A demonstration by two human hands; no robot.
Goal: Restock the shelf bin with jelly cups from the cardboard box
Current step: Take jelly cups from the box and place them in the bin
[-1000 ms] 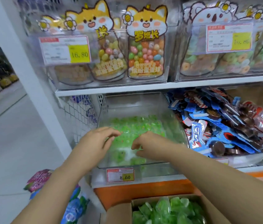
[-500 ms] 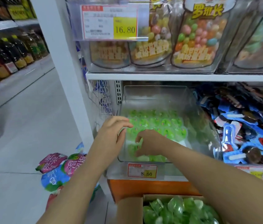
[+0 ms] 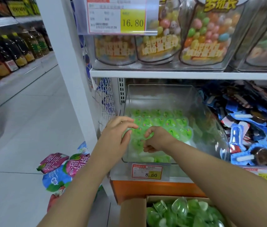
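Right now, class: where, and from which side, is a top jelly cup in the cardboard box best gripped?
From above, probably: the cardboard box is open-topped, its walls block the sides. Pinch a top jelly cup across its rounded body; the cups lie jumbled, rims pointing anywhere.

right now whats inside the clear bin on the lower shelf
Green jelly cups lie in rows on the clear bin floor. The left hand and right hand cover the cups beneath them, so whether either holds one is unclear.

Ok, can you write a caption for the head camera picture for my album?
Left hand and right hand over green jelly cups in the clear shelf bin, cardboard box below.
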